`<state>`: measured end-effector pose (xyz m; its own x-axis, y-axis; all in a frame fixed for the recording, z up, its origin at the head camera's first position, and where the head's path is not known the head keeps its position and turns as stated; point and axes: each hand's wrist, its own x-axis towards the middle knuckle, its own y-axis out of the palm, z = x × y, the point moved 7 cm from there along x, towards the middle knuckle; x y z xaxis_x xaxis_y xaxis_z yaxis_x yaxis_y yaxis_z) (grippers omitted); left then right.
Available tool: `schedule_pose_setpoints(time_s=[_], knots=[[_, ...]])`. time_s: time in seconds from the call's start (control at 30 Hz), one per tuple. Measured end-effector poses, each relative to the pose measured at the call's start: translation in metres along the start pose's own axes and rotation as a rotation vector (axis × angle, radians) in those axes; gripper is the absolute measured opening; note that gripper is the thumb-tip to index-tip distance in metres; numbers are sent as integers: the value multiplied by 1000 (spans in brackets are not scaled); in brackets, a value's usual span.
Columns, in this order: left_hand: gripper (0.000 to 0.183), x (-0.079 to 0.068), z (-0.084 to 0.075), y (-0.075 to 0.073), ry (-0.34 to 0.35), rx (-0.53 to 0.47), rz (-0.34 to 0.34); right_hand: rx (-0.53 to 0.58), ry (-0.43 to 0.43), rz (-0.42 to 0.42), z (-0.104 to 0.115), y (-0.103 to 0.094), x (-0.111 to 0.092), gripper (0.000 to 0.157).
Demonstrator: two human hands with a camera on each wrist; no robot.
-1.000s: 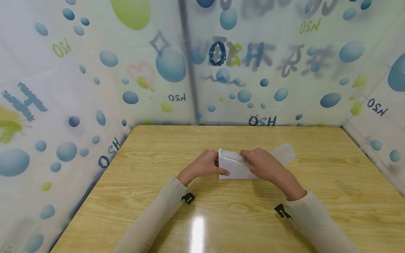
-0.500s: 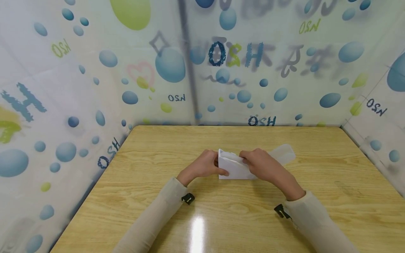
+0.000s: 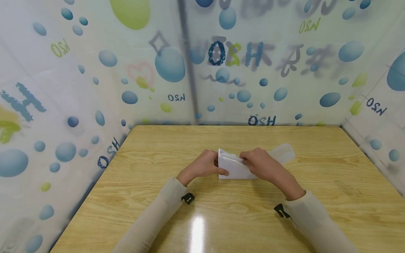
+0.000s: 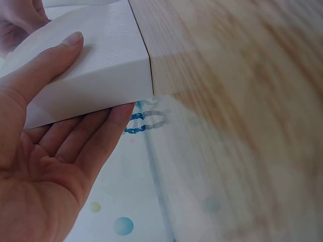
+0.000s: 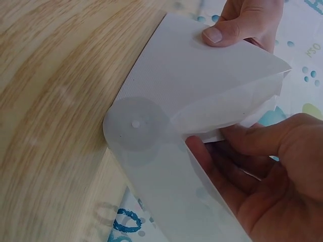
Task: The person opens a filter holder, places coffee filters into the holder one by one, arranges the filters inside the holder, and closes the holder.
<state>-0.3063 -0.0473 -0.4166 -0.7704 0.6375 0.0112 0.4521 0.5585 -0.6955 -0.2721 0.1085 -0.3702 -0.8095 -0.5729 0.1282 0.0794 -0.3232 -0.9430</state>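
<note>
A white textured flat case [image 3: 234, 170] stands on its long edge on the table. My left hand [image 3: 207, 164] grips its left end, thumb on the near face and fingers at the end and behind. In the right wrist view, a translucent strip [image 5: 171, 181] joins the case at a round pivot. This strip [image 3: 284, 153] sticks out beyond the right hand in the head view. My right hand [image 3: 261, 163] reaches to the open upper side, where thumb and forefinger pinch a thin white inner sheet [image 5: 232, 108]. Its fingertips are partly hidden by the strip.
The wooden table [image 3: 152, 147] extends around both hands, with a bright light reflection near its front. Patterned cloth walls [image 3: 158, 70] rise behind it and at both sides. A black clip [image 3: 188, 198] hangs at the left cuff, another black clip [image 3: 281, 211] at the right.
In the case's opening, the white inner sheet has sunk slightly and bulges less than before. Both hands and the case stay in nearly the same place.
</note>
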Motion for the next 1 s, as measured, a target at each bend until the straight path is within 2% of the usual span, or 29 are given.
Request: schedule_pose_setpoints(time_s=[0.37, 0.7, 1.0], knots=[[39, 0, 0, 0, 0, 8, -2, 11, 37, 1, 0, -1, 0, 12], [38, 0, 1, 0, -3, 15, -2, -7, 9, -36, 1, -1, 0, 10], [39, 0, 0, 0, 0, 6, 1, -11, 20, -41, 1, -3, -1, 10]])
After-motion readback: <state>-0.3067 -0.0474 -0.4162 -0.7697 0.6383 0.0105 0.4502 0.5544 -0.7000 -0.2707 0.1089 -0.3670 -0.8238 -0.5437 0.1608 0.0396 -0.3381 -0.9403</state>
